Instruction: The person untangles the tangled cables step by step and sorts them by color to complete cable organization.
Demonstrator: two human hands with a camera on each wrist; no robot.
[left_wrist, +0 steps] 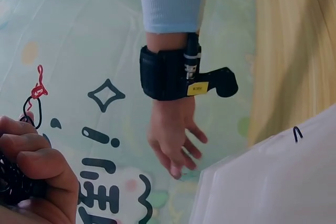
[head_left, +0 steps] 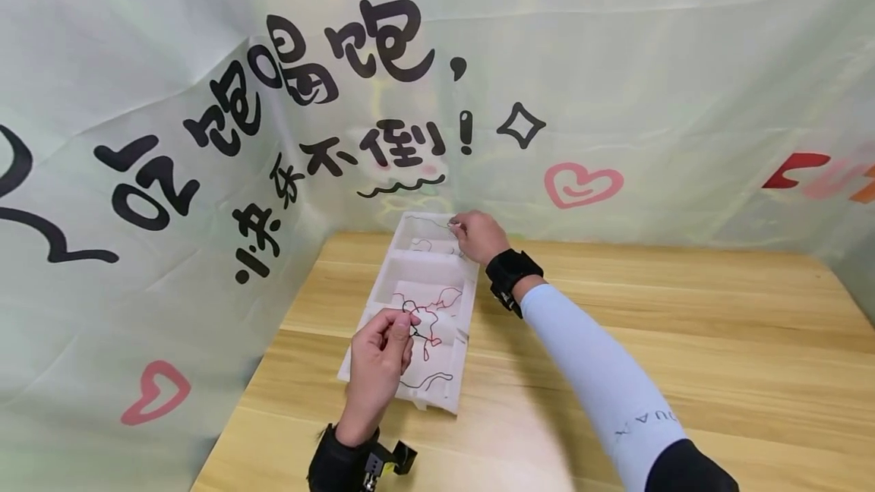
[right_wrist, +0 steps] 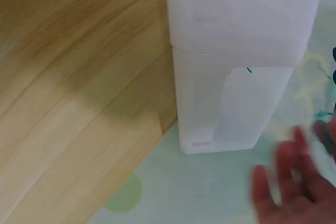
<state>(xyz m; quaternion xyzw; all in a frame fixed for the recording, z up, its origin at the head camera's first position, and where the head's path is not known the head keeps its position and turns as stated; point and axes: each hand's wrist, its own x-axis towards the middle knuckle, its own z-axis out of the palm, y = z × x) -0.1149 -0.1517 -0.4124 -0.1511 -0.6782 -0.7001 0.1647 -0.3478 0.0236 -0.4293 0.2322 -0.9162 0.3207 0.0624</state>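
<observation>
In the head view my left hand holds a tangle of black and red cords above the nearest white bin. The left wrist view shows a black bundle inside the curled fingers, with a red loop standing out above them. My right hand is at the far bin, fingertips near its right rim. It pinches a thin dark green cord, partly hidden by the fingers and blurred in the right wrist view. A red cord lies in the middle bin; a black cord lies in the nearest.
The white bins stand in a row on the wooden table, toward its left side. A printed cloth with black characters and hearts hangs behind and to the left. Cord ends poke over the bins' rims, including a green one.
</observation>
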